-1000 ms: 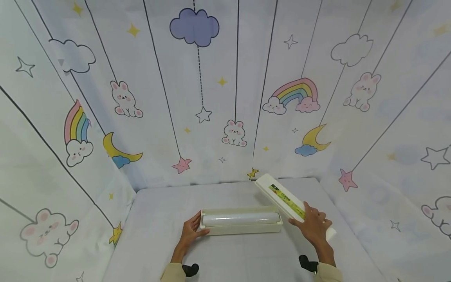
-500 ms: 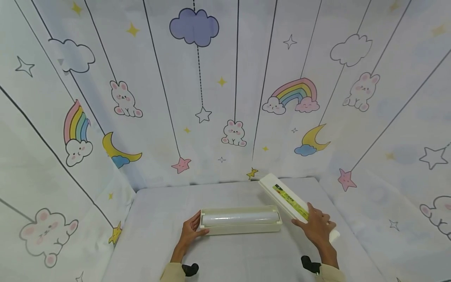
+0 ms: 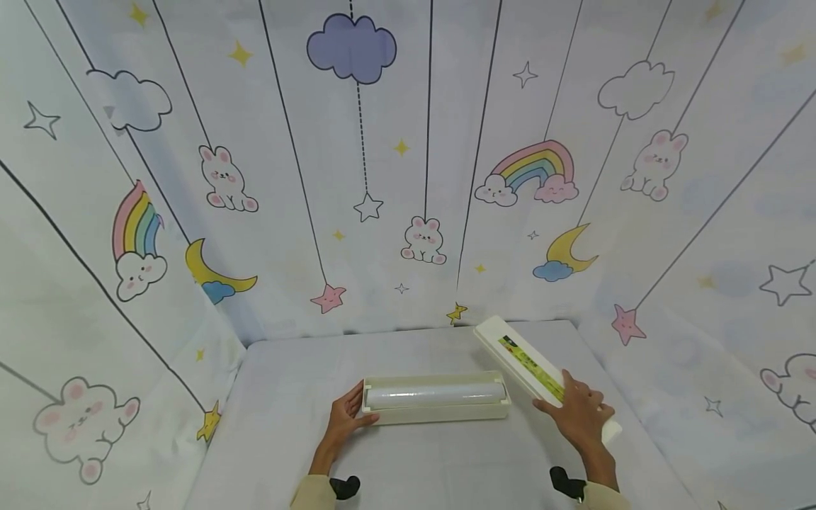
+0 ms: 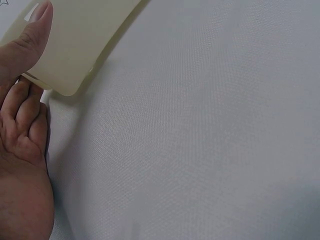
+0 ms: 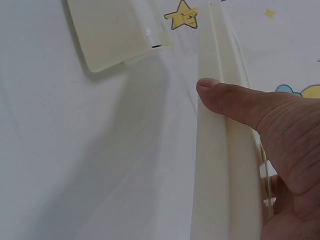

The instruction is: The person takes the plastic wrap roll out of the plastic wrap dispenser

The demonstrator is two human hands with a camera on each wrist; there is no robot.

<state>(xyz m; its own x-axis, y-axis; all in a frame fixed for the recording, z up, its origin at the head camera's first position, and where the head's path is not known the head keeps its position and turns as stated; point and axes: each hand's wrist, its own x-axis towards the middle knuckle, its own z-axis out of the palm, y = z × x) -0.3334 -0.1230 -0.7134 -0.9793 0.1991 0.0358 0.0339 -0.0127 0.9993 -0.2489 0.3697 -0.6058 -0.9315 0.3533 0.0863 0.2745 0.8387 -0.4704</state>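
Observation:
A cream plastic wrap dispenser box (image 3: 440, 416) lies lengthwise on the table with its top off. Inside it shows a roll of cling film (image 3: 436, 394). My left hand (image 3: 342, 419) grips the box's left end, thumb on the front face and fingers around the end, as the left wrist view also shows on the box (image 4: 75, 45). To the right, my right hand (image 3: 576, 411) holds the long cream lid (image 3: 494, 333), which has a yellow-green label and is slanted. In the right wrist view the thumb presses on one long edge of the lid (image 5: 212, 165), with fingers on the far side.
A white cloth covers the table (image 3: 306, 361). Behind and at both sides hang white curtains (image 3: 382, 262) printed with rabbits, stars, clouds and rainbows. The lid's far end is close to the back curtain.
My right hand has shifted slightly to the right and toward me with the lid, widening its gap from the box. The left hand and the box stay in place.

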